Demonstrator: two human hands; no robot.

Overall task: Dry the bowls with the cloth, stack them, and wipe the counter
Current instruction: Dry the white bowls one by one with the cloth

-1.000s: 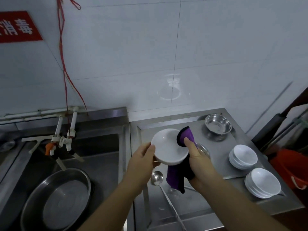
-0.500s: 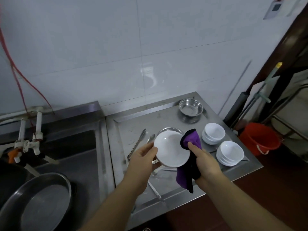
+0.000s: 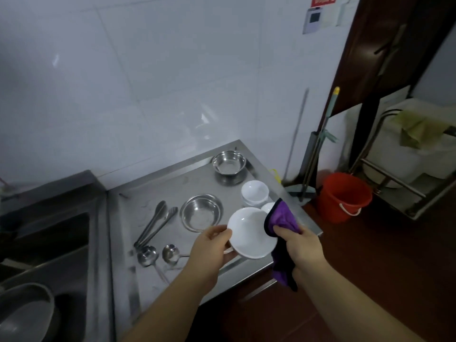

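My left hand grips the left rim of a white bowl, held tilted above the steel counter. My right hand clutches a purple cloth pressed over the bowl's right rim, and its tail hangs down below the hand. A stack of white bowls stands on the counter's right side. A second white stack shows only as a sliver behind the cloth.
Two steel bowls, tongs and two ladles lie on the counter. A sink with a steel basin is on the left. A red bucket and mop handles stand on the floor to the right.
The view has swung right and down, bringing the bucket and the floor into sight. Both hands with bowl and cloth have drifted toward the counter's right front corner, and the cloth has slid along the rim.
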